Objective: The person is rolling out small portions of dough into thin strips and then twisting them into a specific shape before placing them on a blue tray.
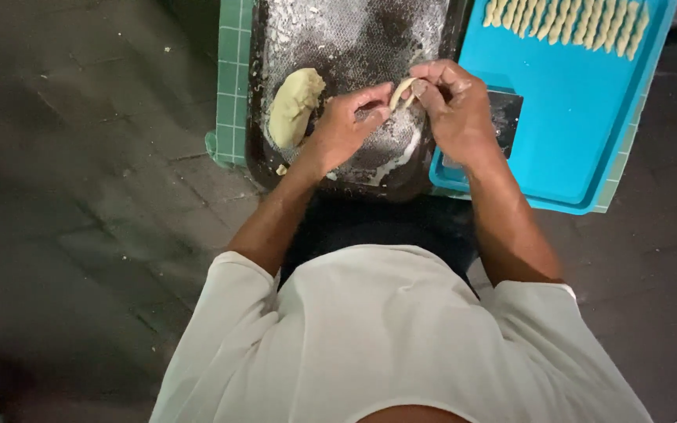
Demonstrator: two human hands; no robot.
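Left hand (pixel 344 125) and right hand (pixel 452 106) pinch a small dough piece (pixel 402 92) between fingertips above the floured dark tray (pixel 354 47); it looks soft, light, easily deformed, best held at its ends; dough lump (pixel 295 106) lies left; blue tray (pixel 581 117) with shaped pieces (pixel 566 19) offers open room right.

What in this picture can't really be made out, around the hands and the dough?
Head view only:
- Small dough piece: mostly hidden by the fingers of the left hand and right hand; its shape is unclear.
- Row of twisted dough pieces: cut off by the top edge.
- Dark tray: far end cut off.
- Dark square object on the blue tray: partly behind the right hand; too dim to identify.
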